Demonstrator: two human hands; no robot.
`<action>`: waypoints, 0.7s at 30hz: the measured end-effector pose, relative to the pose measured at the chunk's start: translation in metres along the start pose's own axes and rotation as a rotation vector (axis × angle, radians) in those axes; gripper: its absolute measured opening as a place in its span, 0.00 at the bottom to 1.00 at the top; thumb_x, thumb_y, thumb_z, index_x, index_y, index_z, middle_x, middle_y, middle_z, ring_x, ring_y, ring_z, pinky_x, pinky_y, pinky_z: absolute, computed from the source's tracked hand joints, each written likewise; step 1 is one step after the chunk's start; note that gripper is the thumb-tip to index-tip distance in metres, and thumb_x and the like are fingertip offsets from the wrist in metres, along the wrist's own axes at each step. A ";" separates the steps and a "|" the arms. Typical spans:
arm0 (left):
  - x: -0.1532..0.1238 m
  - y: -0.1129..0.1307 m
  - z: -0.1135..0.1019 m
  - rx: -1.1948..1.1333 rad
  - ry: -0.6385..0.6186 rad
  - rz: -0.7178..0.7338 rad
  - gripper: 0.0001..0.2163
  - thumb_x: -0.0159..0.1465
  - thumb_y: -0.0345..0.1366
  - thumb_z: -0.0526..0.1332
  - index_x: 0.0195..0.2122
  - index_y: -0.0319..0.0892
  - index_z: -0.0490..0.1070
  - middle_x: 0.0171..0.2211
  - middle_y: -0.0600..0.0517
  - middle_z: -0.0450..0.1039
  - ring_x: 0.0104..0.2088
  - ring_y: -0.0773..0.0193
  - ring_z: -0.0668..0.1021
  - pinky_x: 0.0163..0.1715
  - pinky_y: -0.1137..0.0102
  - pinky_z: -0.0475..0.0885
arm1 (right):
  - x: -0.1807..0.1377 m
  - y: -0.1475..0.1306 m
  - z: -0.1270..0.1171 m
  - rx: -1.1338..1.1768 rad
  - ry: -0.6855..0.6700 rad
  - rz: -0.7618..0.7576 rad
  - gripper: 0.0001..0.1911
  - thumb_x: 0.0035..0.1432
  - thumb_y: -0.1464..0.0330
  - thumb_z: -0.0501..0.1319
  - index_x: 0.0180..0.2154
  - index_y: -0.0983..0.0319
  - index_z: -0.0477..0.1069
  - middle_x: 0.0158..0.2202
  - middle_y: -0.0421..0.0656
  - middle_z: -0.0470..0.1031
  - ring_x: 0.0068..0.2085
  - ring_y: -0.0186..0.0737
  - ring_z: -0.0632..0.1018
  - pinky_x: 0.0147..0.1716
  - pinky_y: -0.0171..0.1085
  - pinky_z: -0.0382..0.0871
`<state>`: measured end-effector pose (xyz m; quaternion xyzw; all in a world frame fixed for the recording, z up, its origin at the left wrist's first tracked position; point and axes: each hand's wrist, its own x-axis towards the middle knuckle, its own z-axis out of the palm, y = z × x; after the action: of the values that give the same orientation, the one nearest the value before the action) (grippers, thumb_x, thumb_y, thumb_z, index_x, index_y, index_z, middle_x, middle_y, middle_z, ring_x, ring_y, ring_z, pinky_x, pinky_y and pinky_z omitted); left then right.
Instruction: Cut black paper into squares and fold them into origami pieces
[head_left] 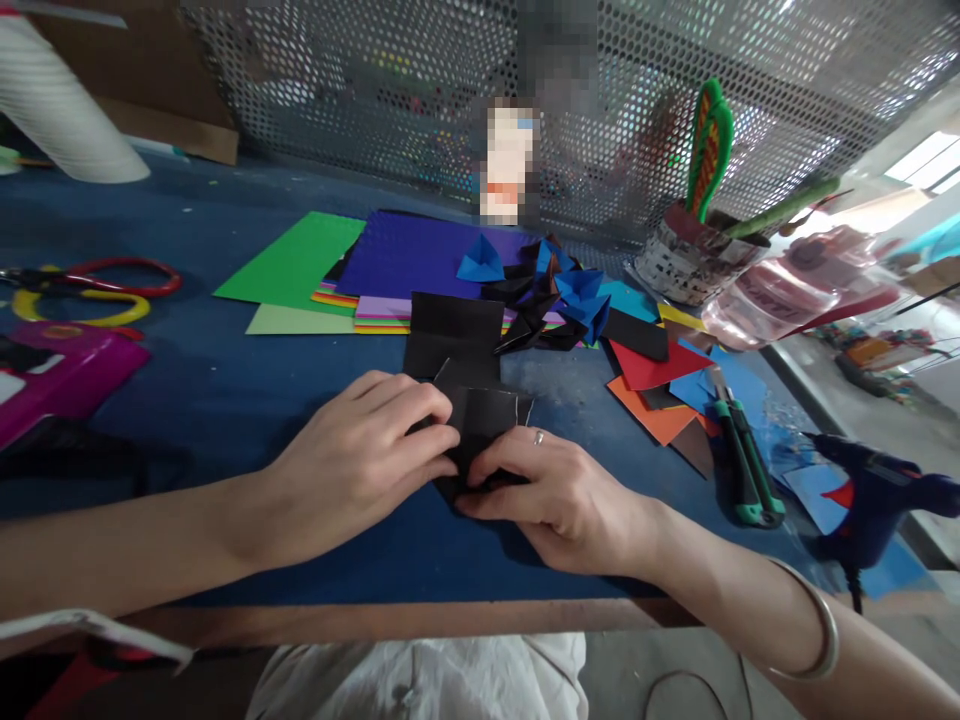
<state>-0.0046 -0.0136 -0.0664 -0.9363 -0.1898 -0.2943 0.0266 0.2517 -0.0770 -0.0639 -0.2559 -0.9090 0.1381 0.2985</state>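
Observation:
Between my hands is a piece of black paper [487, 412] with creases and a torn-looking pale edge at its upper right. My left hand [382, 435] pinches its left side, fingers bent together. From the right, my right hand [544, 490] grips the lower right part with thumb and forefinger; a ring is on one finger. Fingers hide the lower edge of the paper. Just beyond lies another black sheet [457, 325], creased across. Behind it rest several folded blue and black paper pieces [581, 295] on a stack of coloured sheets [405, 250].
Red-handled scissors [124, 270] and a magenta glue gun [82, 375] lie left. On the right are paper scraps [660, 365], a green utility knife [746, 460], a dark blue glue gun [877, 490], a painted pot [686, 255] and a clear bottle [780, 290]. Perforated metal mesh [375, 90] stands behind.

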 end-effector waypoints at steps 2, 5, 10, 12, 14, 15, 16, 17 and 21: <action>0.001 0.000 0.001 -0.044 -0.023 -0.018 0.07 0.77 0.33 0.59 0.44 0.46 0.77 0.40 0.50 0.79 0.41 0.55 0.80 0.43 0.59 0.72 | 0.000 0.000 0.000 -0.004 -0.004 -0.001 0.17 0.69 0.80 0.57 0.46 0.63 0.84 0.47 0.50 0.83 0.48 0.42 0.83 0.48 0.42 0.82; 0.001 0.001 0.002 -0.074 -0.031 -0.038 0.07 0.78 0.33 0.58 0.45 0.45 0.76 0.43 0.49 0.80 0.42 0.55 0.81 0.44 0.60 0.73 | 0.000 0.000 0.000 -0.011 -0.038 0.009 0.17 0.69 0.80 0.57 0.47 0.62 0.84 0.48 0.49 0.83 0.50 0.42 0.83 0.51 0.43 0.82; 0.000 -0.001 0.003 -0.029 -0.010 0.024 0.14 0.80 0.33 0.54 0.37 0.44 0.75 0.40 0.50 0.79 0.40 0.56 0.80 0.42 0.60 0.73 | -0.001 0.000 0.000 -0.006 -0.050 0.013 0.19 0.66 0.82 0.58 0.47 0.61 0.83 0.49 0.49 0.83 0.50 0.42 0.83 0.52 0.43 0.82; 0.001 -0.002 0.001 -0.010 -0.015 0.065 0.13 0.79 0.32 0.56 0.38 0.44 0.77 0.40 0.50 0.80 0.41 0.56 0.80 0.43 0.60 0.74 | -0.001 0.000 -0.001 0.001 -0.044 0.016 0.19 0.66 0.82 0.57 0.47 0.61 0.83 0.50 0.49 0.83 0.50 0.42 0.83 0.52 0.43 0.82; 0.000 -0.001 -0.001 0.034 0.008 0.123 0.12 0.78 0.30 0.57 0.38 0.43 0.78 0.41 0.49 0.81 0.42 0.55 0.80 0.46 0.58 0.75 | -0.001 0.000 -0.001 0.003 -0.033 0.018 0.19 0.67 0.82 0.57 0.47 0.61 0.83 0.49 0.48 0.83 0.50 0.41 0.84 0.53 0.42 0.82; 0.000 0.000 -0.002 0.063 0.029 0.153 0.12 0.78 0.29 0.57 0.38 0.42 0.78 0.41 0.48 0.82 0.42 0.54 0.80 0.47 0.57 0.75 | 0.000 0.000 -0.001 0.005 -0.025 0.014 0.19 0.67 0.82 0.57 0.47 0.61 0.83 0.49 0.48 0.83 0.50 0.41 0.84 0.52 0.41 0.82; -0.001 0.002 -0.003 0.085 0.043 0.179 0.12 0.77 0.27 0.57 0.38 0.41 0.78 0.41 0.47 0.82 0.42 0.54 0.80 0.47 0.57 0.75 | 0.000 -0.001 -0.001 0.007 -0.016 0.008 0.19 0.67 0.82 0.56 0.47 0.62 0.84 0.49 0.49 0.83 0.50 0.41 0.84 0.52 0.41 0.82; -0.001 0.004 -0.004 0.092 0.052 0.196 0.12 0.76 0.26 0.58 0.38 0.41 0.79 0.41 0.47 0.83 0.41 0.54 0.81 0.48 0.56 0.76 | 0.000 -0.001 -0.002 0.009 -0.007 0.003 0.19 0.67 0.82 0.56 0.47 0.62 0.84 0.48 0.49 0.83 0.50 0.41 0.84 0.51 0.41 0.82; -0.006 0.013 -0.010 -0.007 0.049 0.151 0.10 0.74 0.24 0.60 0.43 0.42 0.81 0.39 0.49 0.84 0.39 0.56 0.83 0.45 0.60 0.80 | 0.001 -0.001 -0.002 0.009 0.001 0.002 0.18 0.69 0.80 0.56 0.46 0.63 0.84 0.48 0.50 0.84 0.48 0.41 0.84 0.49 0.41 0.83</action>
<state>-0.0099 -0.0299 -0.0609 -0.9405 -0.1170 -0.3151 0.0501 0.2514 -0.0773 -0.0615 -0.2555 -0.9081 0.1423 0.2998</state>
